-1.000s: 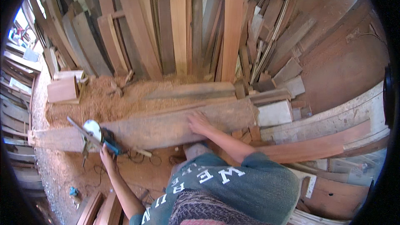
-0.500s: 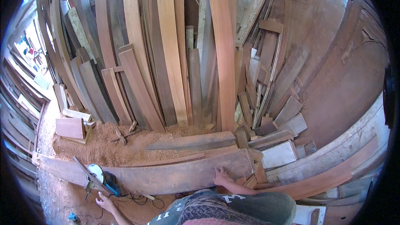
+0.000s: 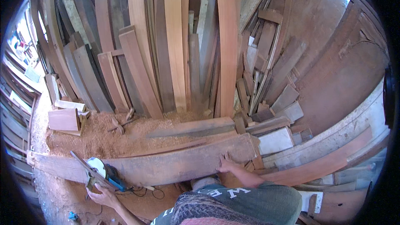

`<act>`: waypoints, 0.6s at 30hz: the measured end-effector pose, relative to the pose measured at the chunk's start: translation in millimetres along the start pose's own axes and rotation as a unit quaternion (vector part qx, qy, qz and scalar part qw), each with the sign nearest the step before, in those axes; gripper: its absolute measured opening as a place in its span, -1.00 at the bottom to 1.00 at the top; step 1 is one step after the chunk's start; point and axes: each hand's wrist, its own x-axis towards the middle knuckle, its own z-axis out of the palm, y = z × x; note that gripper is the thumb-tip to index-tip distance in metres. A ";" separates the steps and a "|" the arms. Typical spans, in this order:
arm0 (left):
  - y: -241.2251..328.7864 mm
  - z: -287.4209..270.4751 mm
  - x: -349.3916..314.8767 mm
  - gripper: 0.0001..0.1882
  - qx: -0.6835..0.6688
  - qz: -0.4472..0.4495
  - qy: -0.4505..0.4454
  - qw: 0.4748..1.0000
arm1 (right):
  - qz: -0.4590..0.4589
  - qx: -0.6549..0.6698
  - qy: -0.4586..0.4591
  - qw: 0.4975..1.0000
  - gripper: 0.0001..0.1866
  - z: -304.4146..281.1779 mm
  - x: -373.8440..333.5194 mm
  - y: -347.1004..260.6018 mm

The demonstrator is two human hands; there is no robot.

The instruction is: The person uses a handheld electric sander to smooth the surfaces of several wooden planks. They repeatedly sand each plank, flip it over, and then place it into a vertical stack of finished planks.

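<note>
A long, wide brown plank (image 3: 166,168) lies crosswise in front of me. On its left part rests a blue circular saw (image 3: 111,176) with a round silver disc and a flat base plate tilted up. My left hand (image 3: 105,196) is at the saw's near lower end, thumb and fingers apart; its fingertips seem to touch the base plate, and I see no closed grip. Near the plank's right end, my right hand (image 3: 227,164) lies on the wood with its fingers spread.
Sawdust (image 3: 98,135) is heaped behind the plank. Tall boards (image 3: 174,50) lean upright along the back. Offcuts (image 3: 275,141) are piled at the right. A black cord (image 3: 139,191) loops beside the saw. A small blue object (image 3: 73,216) lies on the floor at lower left.
My left hand has moved up and inward to the saw's base plate. My right hand stays on the plank, slightly farther right. The whole view has shifted a little.
</note>
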 end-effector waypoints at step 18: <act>170.3 30.4 -20.9 -0.43 -0.131 0.174 -0.055 0.974 | -0.024 0.017 -0.042 0.999 0.02 -39.5 -9.7 -7.4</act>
